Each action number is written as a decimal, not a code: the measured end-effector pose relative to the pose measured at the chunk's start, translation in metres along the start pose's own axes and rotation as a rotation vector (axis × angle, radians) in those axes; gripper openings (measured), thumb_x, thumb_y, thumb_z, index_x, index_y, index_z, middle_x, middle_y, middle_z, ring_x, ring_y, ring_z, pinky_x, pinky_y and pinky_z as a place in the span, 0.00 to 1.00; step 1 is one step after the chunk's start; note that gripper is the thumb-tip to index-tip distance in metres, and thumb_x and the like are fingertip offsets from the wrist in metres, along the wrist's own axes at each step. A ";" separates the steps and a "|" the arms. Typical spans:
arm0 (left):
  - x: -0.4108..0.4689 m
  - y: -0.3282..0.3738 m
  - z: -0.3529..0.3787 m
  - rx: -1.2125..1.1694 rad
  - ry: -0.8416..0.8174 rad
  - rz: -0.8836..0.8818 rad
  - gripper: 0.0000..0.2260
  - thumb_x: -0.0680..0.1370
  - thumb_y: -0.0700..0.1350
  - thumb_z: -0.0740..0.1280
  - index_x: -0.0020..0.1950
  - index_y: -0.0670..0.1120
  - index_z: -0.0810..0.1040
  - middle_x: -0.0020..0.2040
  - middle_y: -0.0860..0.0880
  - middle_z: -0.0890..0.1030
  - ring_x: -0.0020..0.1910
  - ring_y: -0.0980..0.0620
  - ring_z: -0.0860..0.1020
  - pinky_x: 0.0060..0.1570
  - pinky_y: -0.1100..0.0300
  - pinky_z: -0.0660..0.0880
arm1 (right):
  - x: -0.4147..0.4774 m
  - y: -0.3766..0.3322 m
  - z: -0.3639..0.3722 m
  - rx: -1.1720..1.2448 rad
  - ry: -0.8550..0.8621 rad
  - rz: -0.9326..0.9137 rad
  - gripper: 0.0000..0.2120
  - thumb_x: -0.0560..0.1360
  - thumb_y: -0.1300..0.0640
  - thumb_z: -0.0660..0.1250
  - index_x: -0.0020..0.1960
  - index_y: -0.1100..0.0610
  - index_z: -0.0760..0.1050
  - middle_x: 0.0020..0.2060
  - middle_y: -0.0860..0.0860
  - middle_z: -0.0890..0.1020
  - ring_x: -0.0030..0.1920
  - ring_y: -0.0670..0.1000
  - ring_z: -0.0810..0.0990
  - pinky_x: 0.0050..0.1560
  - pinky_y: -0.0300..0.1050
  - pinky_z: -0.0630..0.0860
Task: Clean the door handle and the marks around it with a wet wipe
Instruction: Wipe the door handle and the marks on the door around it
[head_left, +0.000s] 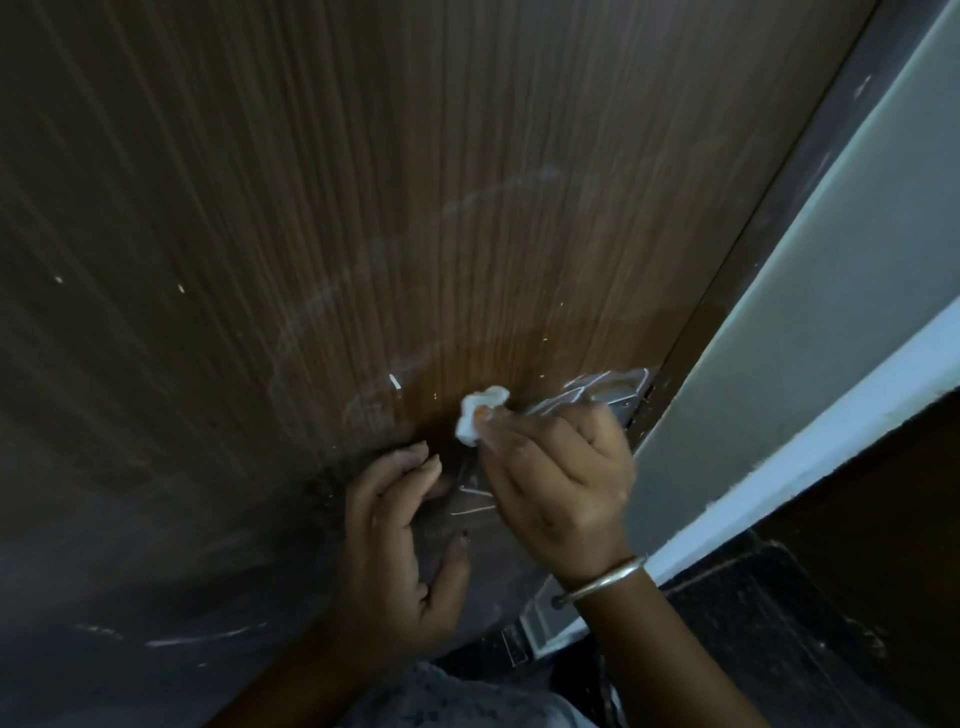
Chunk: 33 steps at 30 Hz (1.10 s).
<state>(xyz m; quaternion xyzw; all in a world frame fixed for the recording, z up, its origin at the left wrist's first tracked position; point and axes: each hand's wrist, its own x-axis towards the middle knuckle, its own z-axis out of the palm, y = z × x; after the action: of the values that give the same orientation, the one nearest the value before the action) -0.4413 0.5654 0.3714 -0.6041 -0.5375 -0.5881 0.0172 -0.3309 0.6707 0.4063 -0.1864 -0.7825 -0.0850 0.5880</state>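
Right hand pinches a crumpled wet wipe against the brown door beside the metal latch; left hand rests loosely curled below.

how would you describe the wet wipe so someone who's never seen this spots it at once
Start at the big brown wood-grain door, then drop to the shiny metal hardware by its right edge. Just left of that metal, the right hand pinches the wet wipe against the door. It is a small crumpled white wad, the only soft bright-white thing there.
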 end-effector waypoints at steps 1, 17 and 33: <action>0.000 0.000 0.000 -0.006 0.000 -0.003 0.25 0.71 0.40 0.65 0.67 0.45 0.66 0.70 0.59 0.61 0.57 0.46 0.76 0.58 0.63 0.73 | -0.005 0.008 -0.005 -0.033 0.009 0.049 0.04 0.71 0.63 0.73 0.38 0.60 0.83 0.35 0.51 0.84 0.31 0.50 0.77 0.34 0.47 0.71; 0.005 0.004 0.005 0.024 -0.093 0.057 0.24 0.71 0.40 0.65 0.67 0.45 0.65 0.68 0.57 0.63 0.56 0.48 0.76 0.58 0.63 0.73 | -0.004 0.025 -0.023 -0.103 0.101 0.512 0.06 0.72 0.58 0.69 0.38 0.59 0.80 0.32 0.49 0.79 0.36 0.45 0.73 0.40 0.37 0.69; 0.007 0.002 0.007 0.000 -0.141 0.079 0.23 0.72 0.39 0.65 0.67 0.45 0.66 0.70 0.58 0.62 0.56 0.48 0.77 0.58 0.64 0.73 | 0.007 0.023 -0.022 -0.004 0.244 0.682 0.03 0.72 0.57 0.70 0.42 0.56 0.79 0.35 0.47 0.80 0.34 0.53 0.78 0.34 0.52 0.77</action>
<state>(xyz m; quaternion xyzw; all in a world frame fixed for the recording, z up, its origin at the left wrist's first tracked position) -0.4368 0.5731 0.3757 -0.6649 -0.5132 -0.5427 0.0025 -0.3041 0.6851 0.4179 -0.4262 -0.5995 0.0928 0.6711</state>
